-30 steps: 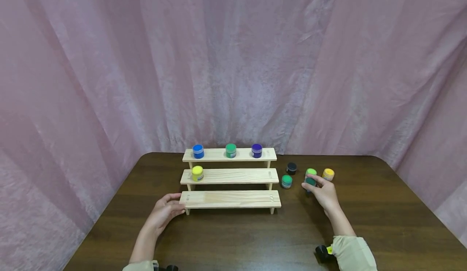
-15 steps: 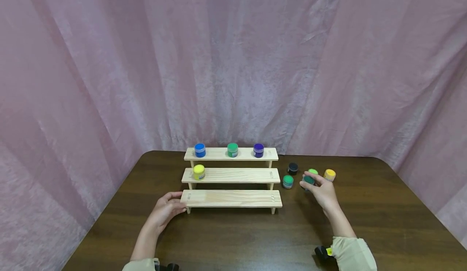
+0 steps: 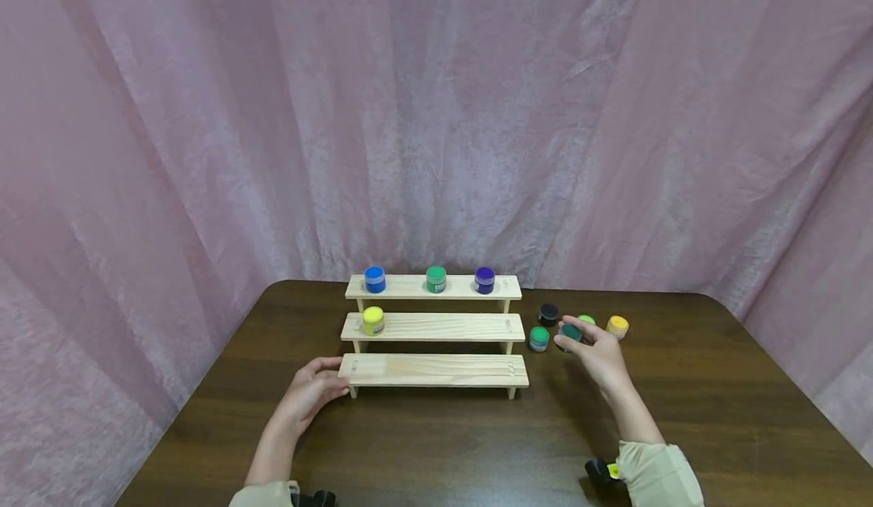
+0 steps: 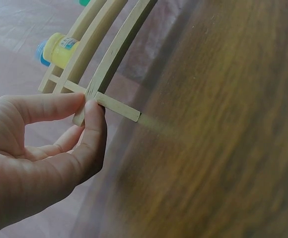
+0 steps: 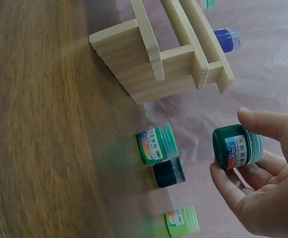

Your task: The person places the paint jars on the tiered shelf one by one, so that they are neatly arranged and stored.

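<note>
My right hand (image 3: 602, 357) pinches a dark green paint jar (image 5: 229, 148) between thumb and fingers, lifted off the table. At the left end of the three-tier wooden rack (image 3: 436, 370), my left hand (image 3: 308, 395) grips the lowest board, thumb and fingers on its end in the left wrist view. On the rack's top tier stand a blue jar (image 3: 375, 280), a green jar (image 3: 436, 280) and a purple jar (image 3: 485, 281). A yellow jar (image 3: 373, 321) stands at the left of the middle tier.
On the table right of the rack are a green jar (image 3: 539, 339), a black jar (image 3: 548, 314), a light green jar (image 5: 181, 221) partly behind my right hand in the head view, and an orange-yellow jar (image 3: 617, 327). A pink curtain (image 3: 436, 113) hangs behind the table.
My right hand has raised the dark green jar and moved it slightly left toward the rack. The left hand keeps its grip on the lowest board. The head view has shifted slightly.
</note>
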A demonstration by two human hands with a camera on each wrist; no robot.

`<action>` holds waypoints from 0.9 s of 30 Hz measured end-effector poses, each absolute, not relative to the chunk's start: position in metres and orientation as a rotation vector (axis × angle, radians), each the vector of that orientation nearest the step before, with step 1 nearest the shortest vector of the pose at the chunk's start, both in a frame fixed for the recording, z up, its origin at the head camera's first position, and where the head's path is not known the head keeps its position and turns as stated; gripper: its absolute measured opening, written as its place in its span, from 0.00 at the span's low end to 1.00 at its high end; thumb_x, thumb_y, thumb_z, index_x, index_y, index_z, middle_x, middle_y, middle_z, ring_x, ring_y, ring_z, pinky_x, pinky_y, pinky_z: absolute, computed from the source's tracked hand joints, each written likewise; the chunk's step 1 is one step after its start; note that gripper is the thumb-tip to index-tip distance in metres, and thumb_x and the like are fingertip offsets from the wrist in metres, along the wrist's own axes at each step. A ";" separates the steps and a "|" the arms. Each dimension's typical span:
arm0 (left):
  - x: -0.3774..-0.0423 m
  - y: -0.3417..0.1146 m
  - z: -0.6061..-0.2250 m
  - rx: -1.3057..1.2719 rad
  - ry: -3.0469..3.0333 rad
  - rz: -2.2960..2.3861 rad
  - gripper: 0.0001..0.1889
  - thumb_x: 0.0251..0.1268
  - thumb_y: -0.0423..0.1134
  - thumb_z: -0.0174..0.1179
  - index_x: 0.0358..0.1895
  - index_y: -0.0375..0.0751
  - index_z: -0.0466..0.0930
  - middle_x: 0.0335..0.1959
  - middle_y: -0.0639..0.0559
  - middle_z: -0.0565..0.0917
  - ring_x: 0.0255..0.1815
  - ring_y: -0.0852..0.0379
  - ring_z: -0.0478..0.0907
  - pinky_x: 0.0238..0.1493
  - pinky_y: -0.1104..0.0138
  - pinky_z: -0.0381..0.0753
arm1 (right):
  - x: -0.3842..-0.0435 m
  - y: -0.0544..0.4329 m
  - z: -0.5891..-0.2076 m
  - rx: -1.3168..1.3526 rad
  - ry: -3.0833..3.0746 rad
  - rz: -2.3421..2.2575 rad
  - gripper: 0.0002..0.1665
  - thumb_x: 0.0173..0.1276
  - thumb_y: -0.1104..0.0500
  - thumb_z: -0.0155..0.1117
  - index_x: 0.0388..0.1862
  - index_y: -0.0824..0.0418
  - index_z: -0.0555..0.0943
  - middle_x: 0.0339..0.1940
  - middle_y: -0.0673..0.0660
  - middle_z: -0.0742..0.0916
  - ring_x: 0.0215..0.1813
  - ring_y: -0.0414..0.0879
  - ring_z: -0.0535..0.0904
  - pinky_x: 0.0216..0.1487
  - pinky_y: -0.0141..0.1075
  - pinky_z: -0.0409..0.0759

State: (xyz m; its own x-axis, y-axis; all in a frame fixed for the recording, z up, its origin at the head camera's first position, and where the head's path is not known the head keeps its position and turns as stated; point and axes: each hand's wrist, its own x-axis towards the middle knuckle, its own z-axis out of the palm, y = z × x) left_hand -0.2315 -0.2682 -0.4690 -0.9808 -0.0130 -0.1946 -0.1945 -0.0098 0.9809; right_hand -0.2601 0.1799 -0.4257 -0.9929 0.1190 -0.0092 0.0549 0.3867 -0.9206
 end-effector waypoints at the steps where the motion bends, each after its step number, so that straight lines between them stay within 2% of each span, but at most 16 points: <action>1: -0.231 -0.268 -0.469 -0.223 2.114 2.135 0.29 0.62 0.23 0.55 0.66 0.22 0.58 0.36 0.49 0.81 0.34 0.63 0.80 0.39 0.75 0.83 | -0.260 0.179 -0.426 -0.161 -2.565 1.704 0.33 0.69 0.54 0.64 0.70 0.62 0.69 0.67 0.63 0.78 0.69 0.55 0.72 0.45 0.13 0.72; 5: -0.231 -0.268 -0.469 -0.225 2.112 2.134 0.29 0.62 0.23 0.55 0.66 0.22 0.59 0.36 0.49 0.81 0.34 0.62 0.80 0.39 0.75 0.83 | -0.261 0.176 -0.426 -0.152 -2.557 1.711 0.33 0.69 0.54 0.64 0.70 0.62 0.70 0.65 0.63 0.79 0.68 0.54 0.74 0.46 0.13 0.72; 8: -0.231 -0.268 -0.470 -0.228 2.116 2.133 0.28 0.62 0.23 0.56 0.65 0.22 0.59 0.36 0.49 0.82 0.35 0.62 0.80 0.39 0.74 0.83 | -0.262 0.174 -0.426 -0.143 -2.555 1.708 0.32 0.68 0.54 0.65 0.69 0.62 0.71 0.65 0.63 0.80 0.63 0.46 0.78 0.46 0.14 0.73; 11: -0.231 -0.269 -0.469 -0.227 2.121 2.129 0.28 0.62 0.23 0.56 0.65 0.22 0.59 0.37 0.48 0.82 0.36 0.62 0.80 0.40 0.74 0.83 | -0.263 0.170 -0.425 -0.118 -2.566 1.701 0.32 0.68 0.53 0.65 0.69 0.62 0.71 0.65 0.62 0.80 0.62 0.44 0.78 0.47 0.15 0.74; 12: -0.231 -0.268 -0.469 -0.233 2.122 2.130 0.28 0.62 0.23 0.56 0.65 0.23 0.60 0.36 0.48 0.82 0.35 0.62 0.80 0.40 0.74 0.83 | -0.263 0.169 -0.424 -0.103 -2.567 1.700 0.32 0.68 0.53 0.65 0.69 0.62 0.71 0.65 0.63 0.80 0.60 0.41 0.79 0.47 0.16 0.74; 15: -0.231 -0.268 -0.469 -0.234 2.123 2.130 0.28 0.62 0.23 0.55 0.65 0.23 0.59 0.36 0.48 0.82 0.35 0.62 0.80 0.40 0.74 0.83 | -0.264 0.164 -0.423 -0.053 -2.570 1.701 0.32 0.68 0.54 0.65 0.69 0.63 0.71 0.65 0.63 0.80 0.63 0.49 0.78 0.49 0.18 0.75; 18: -0.231 -0.268 -0.468 -0.240 2.127 2.127 0.28 0.62 0.23 0.56 0.65 0.23 0.60 0.36 0.48 0.82 0.35 0.62 0.80 0.40 0.74 0.83 | -0.265 0.158 -0.422 -0.009 -2.571 1.715 0.32 0.69 0.55 0.64 0.69 0.64 0.70 0.66 0.64 0.79 0.65 0.52 0.77 0.60 0.28 0.78; 19: -0.231 -0.268 -0.468 -0.242 2.129 2.123 0.28 0.62 0.24 0.56 0.65 0.23 0.60 0.37 0.48 0.82 0.35 0.61 0.80 0.40 0.74 0.83 | -0.265 0.157 -0.421 0.001 -2.573 1.722 0.32 0.69 0.55 0.64 0.69 0.63 0.70 0.66 0.64 0.79 0.68 0.56 0.74 0.64 0.33 0.77; 20: -0.231 -0.268 -0.468 -0.249 2.132 2.119 0.28 0.62 0.24 0.56 0.65 0.23 0.60 0.37 0.47 0.82 0.36 0.61 0.80 0.40 0.74 0.83 | -0.265 0.155 -0.420 0.009 -2.575 1.728 0.32 0.69 0.54 0.64 0.70 0.63 0.70 0.66 0.64 0.78 0.69 0.56 0.73 0.67 0.38 0.75; 22: -0.231 -0.268 -0.468 -0.249 2.136 2.116 0.28 0.62 0.24 0.56 0.65 0.23 0.60 0.38 0.46 0.82 0.36 0.61 0.80 0.40 0.73 0.83 | -0.265 0.153 -0.419 0.011 -2.579 1.730 0.33 0.69 0.54 0.64 0.70 0.61 0.70 0.67 0.62 0.78 0.69 0.56 0.73 0.69 0.43 0.73; 24: -0.230 -0.268 -0.468 -0.249 2.139 2.114 0.28 0.62 0.24 0.56 0.65 0.23 0.60 0.38 0.46 0.82 0.36 0.61 0.80 0.40 0.73 0.83 | -0.266 0.150 -0.418 0.010 -2.569 1.735 0.33 0.68 0.53 0.65 0.69 0.61 0.70 0.66 0.62 0.79 0.69 0.56 0.73 0.66 0.37 0.75; 27: -0.231 -0.268 -0.468 -0.249 2.141 2.115 0.28 0.62 0.24 0.56 0.65 0.23 0.60 0.38 0.46 0.82 0.36 0.61 0.80 0.40 0.73 0.83 | -0.267 0.147 -0.417 0.010 -2.556 1.735 0.33 0.67 0.53 0.67 0.68 0.61 0.72 0.65 0.62 0.80 0.67 0.55 0.75 0.56 0.23 0.76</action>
